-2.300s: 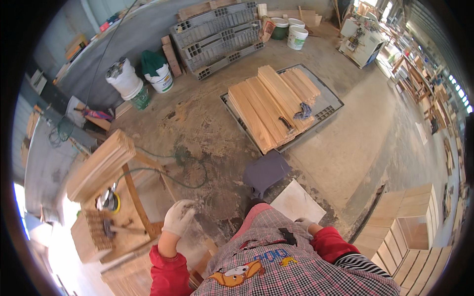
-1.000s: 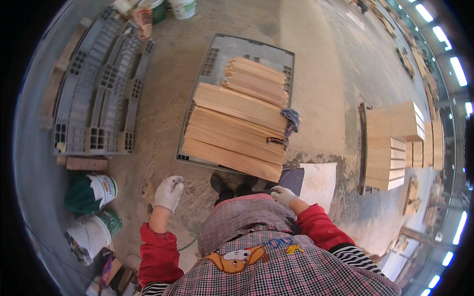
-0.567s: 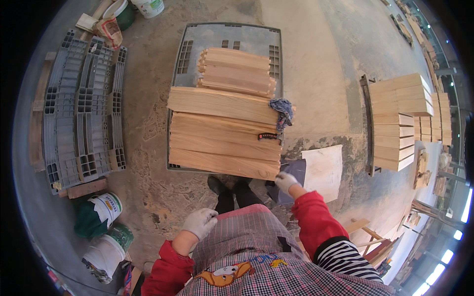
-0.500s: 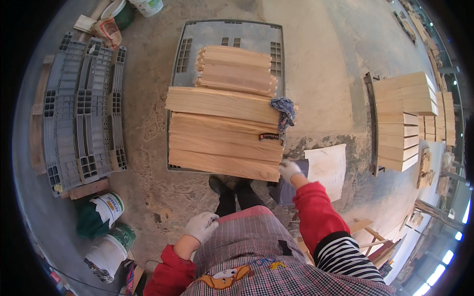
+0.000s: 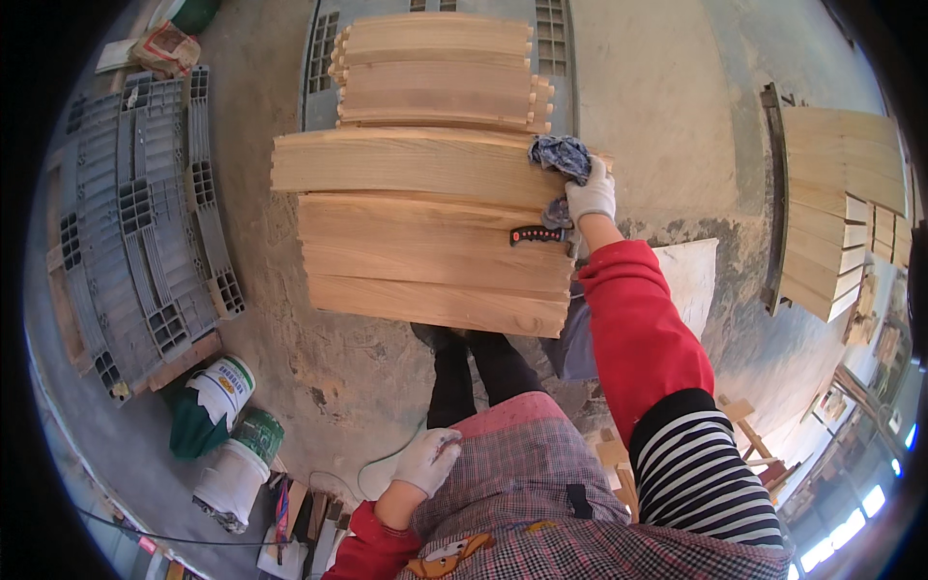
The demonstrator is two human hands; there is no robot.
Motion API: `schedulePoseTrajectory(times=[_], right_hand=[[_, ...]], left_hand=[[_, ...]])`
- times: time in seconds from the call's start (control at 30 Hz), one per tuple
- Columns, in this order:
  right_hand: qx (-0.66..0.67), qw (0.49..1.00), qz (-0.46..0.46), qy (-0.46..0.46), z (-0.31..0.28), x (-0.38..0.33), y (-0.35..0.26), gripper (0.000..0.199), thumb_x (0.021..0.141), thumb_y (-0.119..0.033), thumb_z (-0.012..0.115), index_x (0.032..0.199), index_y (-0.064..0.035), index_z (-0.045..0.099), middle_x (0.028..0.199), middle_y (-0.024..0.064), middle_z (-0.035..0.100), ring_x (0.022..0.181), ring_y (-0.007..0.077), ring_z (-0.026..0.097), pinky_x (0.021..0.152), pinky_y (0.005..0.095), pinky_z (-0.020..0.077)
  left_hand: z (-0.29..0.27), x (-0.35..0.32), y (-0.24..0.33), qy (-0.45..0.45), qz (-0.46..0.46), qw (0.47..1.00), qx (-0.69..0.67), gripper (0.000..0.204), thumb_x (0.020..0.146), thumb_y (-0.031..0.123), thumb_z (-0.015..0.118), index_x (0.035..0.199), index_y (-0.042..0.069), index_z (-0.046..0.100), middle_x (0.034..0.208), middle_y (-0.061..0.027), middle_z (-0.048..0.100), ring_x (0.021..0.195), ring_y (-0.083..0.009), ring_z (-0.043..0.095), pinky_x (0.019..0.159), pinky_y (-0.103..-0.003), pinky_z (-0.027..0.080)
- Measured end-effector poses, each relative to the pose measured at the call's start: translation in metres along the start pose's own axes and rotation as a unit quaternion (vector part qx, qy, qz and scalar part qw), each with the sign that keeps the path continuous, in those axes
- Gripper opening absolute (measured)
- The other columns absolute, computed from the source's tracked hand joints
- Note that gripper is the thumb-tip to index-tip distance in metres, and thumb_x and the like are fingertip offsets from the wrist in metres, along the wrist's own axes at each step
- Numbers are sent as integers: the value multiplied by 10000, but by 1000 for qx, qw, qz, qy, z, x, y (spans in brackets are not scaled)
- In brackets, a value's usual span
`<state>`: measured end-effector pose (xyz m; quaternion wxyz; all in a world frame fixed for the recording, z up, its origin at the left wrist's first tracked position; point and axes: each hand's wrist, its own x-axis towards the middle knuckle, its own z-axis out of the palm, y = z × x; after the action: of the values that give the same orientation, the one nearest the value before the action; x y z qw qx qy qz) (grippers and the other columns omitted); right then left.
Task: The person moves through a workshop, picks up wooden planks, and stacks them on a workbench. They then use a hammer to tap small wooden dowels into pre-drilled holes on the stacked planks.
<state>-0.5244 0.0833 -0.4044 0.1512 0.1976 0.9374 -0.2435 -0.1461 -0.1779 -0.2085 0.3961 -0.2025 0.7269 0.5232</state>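
My right hand [image 5: 592, 190], in a white glove, is closed on a crumpled blue-grey rag [image 5: 560, 155] at the right end of the stacked wooden boards [image 5: 425, 232]. Part of the rag hangs below the fingers. Just left of my wrist, a black-handled tool with red spots [image 5: 537, 235] lies on the boards; its far end is hidden. My left hand [image 5: 428, 460], gloved too, is held curled in front of the checked apron [image 5: 512, 454], with nothing showing in it.
Beyond the boards, a stack of shorter planks [image 5: 435, 87] rests on a grey plastic pallet [image 5: 318, 58]. More grey pallets [image 5: 145, 213] lie at left, near buckets [image 5: 227, 382]. Pale boards [image 5: 831, 184] stand stacked at right. A white sheet [image 5: 691, 275] lies on the floor.
My right hand has moved up and away from the boards' near right corner to the rag and closed on it. The view has shifted closer to the boards. My left hand stays by the apron.
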Motion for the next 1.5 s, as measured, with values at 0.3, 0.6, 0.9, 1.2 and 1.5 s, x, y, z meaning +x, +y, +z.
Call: schedulePoseTrajectory(times=[0.3, 0.6, 0.9, 1.2, 1.5], right_hand=[[191, 950, -237, -75, 10, -126, 52, 530, 675, -39, 638, 1189, -80, 518, 1109, 205, 553, 1036, 386, 538, 900, 408, 453], [-21, 962, -112, -248, 69, -171, 111, 617, 741, -273, 665, 1286, -82, 448, 1242, 199, 480, 1175, 393, 446, 969, 444, 395], [-265, 913, -305, 47, 97, -74, 77, 417, 753, -211, 620, 1148, -107, 535, 1192, 130, 514, 1110, 318, 496, 982, 484, 338], [-327, 884, -308, -129, 89, -115, 45, 249, 780, -177, 579, 1026, -151, 551, 1000, 98, 542, 979, 295, 534, 852, 458, 399], [-270, 898, -200, -285, 109, -129, 14, 522, 722, -415, 690, 1119, -107, 551, 1103, 133, 557, 1081, 316, 519, 877, 426, 420]], left_hand=[[5, 27, 23, 9, -2, 1000, -9, 214, 837, 151, 570, 1003, 24, 617, 1004, -140, 635, 966, -301, 594, 861, -353, 462], [-2, 48, 7, -11, -43, 999, -2, 228, 838, 139, 564, 1019, 10, 614, 998, -156, 631, 953, -296, 603, 851, -345, 469], [-13, 55, -53, -25, -76, 995, -63, 223, 859, 133, 564, 1037, 3, 601, 993, -148, 631, 928, -260, 610, 821, -327, 475], [-43, 60, -56, -15, -107, 990, -89, 245, 879, 78, 544, 1106, -14, 560, 1040, -108, 626, 964, -178, 592, 867, -285, 460], [-50, 64, -65, 23, -77, 989, -122, 223, 865, 78, 550, 1064, -20, 581, 1013, -131, 642, 944, -200, 614, 855, -297, 472]])
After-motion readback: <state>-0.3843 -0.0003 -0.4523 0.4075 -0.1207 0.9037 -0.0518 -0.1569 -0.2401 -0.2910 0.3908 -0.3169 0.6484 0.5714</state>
